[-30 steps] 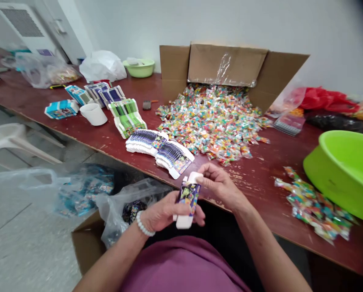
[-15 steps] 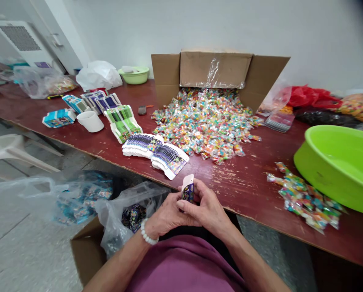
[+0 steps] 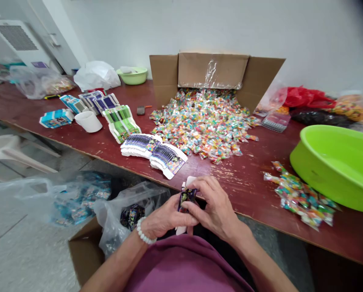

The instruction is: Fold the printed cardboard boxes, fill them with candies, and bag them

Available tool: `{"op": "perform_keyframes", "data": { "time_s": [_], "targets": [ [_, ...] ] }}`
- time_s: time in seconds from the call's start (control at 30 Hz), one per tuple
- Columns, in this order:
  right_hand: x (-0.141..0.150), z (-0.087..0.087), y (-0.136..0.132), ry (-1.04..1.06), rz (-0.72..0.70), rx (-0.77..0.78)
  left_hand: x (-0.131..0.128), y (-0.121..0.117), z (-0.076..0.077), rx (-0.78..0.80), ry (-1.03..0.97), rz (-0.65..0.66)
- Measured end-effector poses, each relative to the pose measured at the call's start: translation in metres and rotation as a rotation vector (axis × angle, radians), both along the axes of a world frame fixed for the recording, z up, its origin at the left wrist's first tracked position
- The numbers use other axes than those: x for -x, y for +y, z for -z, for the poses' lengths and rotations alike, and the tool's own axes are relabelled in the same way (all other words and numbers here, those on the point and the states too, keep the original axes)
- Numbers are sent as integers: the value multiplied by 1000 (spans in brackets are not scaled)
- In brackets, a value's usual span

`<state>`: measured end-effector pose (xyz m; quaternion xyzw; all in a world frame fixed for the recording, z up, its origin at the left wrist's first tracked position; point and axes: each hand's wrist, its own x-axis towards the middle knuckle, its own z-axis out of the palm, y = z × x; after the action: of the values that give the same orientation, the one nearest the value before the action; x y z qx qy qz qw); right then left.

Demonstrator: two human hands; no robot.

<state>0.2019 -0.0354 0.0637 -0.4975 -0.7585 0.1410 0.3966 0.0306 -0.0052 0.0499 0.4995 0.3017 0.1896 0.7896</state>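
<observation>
My left hand (image 3: 167,217), with a pale bead bracelet at the wrist, is wrapped round a small dark purple printed carton (image 3: 187,196) just off the table's front edge. White flaps stick out at its top and bottom. My right hand (image 3: 216,205) grips the same carton from the other side, fingers over its upper part and thumb across its front. Whether a packet lies inside or against it, I cannot tell. Ahead on the table, flat purple cartons (image 3: 169,158) lie fanned in two stacks. Dark purple packets (image 3: 132,215) sit in a clear bag low on the left.
Wrapped candies (image 3: 199,121) spill from a cardboard box (image 3: 213,71). At the right stands a green basin (image 3: 324,174) beside a smaller candy pile (image 3: 300,196). Green cartons (image 3: 120,121), a white roll (image 3: 89,121) and blue cartons (image 3: 56,118) lie left. A plastic stool (image 3: 7,150) stands beyond the edge.
The carton has turned in my hands, so its dark printed front and a lower white flap now show. My right hand has shifted slightly right, with its fingers bent over the carton's top.
</observation>
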Motion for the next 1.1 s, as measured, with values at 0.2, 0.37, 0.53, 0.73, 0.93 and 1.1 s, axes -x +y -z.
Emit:
{"op": "perform_keyframes", "data": {
  "time_s": [0.2, 0.37, 0.53, 0.73, 0.93, 1.1],
  "targets": [
    [-7, -3, -3, 10, -57, 204, 0, 3, -3, -78, 26, 73],
    [-14, -7, -2, 103, -139, 310, 1, 5, -2, -51, 66, 165],
    [-26, -7, 1, 151, -267, 513, 0, -1, 5, -5, 60, 230],
    [-33, -16, 0, 88, -383, 514, -2, 2, 5, -294, 168, 186],
    [-35, -16, -2, 58, -457, 546, -2, 3, 2, -253, 183, 199],
    [-25, 7, -3, 255, -58, 308, -12, -6, 11, -43, 112, -70]
  ]
}}
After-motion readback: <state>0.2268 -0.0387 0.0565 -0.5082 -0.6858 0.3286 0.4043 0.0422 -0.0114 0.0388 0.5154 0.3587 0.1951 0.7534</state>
